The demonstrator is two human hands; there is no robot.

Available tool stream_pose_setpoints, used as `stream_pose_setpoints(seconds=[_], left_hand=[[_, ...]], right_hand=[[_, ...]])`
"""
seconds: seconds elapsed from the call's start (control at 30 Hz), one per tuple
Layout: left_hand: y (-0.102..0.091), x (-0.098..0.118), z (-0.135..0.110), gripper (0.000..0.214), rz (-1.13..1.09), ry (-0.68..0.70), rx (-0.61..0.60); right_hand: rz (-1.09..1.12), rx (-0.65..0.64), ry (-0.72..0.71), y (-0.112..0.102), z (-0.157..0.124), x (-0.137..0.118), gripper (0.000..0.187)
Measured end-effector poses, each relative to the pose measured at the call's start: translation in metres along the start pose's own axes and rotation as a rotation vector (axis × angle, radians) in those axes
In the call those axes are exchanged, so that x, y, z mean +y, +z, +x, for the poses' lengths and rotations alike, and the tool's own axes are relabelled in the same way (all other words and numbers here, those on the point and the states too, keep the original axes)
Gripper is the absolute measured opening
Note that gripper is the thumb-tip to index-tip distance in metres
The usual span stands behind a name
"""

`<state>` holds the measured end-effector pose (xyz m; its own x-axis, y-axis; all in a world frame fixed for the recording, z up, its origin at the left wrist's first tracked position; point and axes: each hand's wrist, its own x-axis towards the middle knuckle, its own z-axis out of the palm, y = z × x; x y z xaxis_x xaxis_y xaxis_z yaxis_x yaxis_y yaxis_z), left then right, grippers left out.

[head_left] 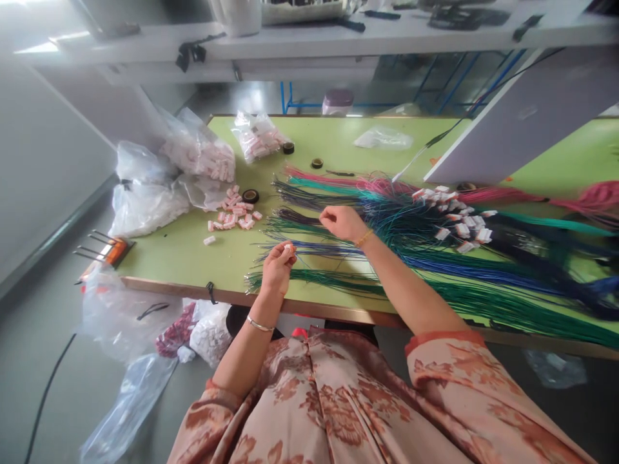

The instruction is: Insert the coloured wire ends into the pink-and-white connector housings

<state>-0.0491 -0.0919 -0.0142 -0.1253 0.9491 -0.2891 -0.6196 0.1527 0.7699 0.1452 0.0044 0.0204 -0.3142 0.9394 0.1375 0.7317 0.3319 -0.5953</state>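
White connector [289,248] pinched between left fingers [277,251], apart from right fingers [330,215].

On the pale green tabletop [178,250], a hand can pass at the front left, nearer than the loose small pink-and-white plastic connectors [246,223]. On the right, long bundles of thin green, blue and pink wires [476,296] obstruct the surface; behind them stands a flat grey board [512,125]. A thick white shelf [309,45] limits the height at the back.
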Motion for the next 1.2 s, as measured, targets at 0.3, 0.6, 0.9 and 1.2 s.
stream_pose_setpoints(seconds=[0.3,0.6,0.9,1.2], left_hand=[[-0.005,-0.003,0.002,0.03,0.007,-0.026,-0.019],[-0.005,-0.004,0.002,0.032,0.012,-0.032,-0.02],[-0.006,-0.004,0.002,0.032,0.003,-0.031,-0.024],[-0.006,-0.007,0.003,0.033,-0.006,-0.04,-0.006]], right_hand=[[-0.476,-0.238,0.039,0.01,0.027,0.025,0.023],[-0.424,-0.268,-0.019,0.006,0.031,0.028,0.023],[-0.384,-0.251,-0.036,0.017,0.041,0.024,0.018],[-0.048,-0.12,-0.14,0.028,0.054,0.001,0.009]])
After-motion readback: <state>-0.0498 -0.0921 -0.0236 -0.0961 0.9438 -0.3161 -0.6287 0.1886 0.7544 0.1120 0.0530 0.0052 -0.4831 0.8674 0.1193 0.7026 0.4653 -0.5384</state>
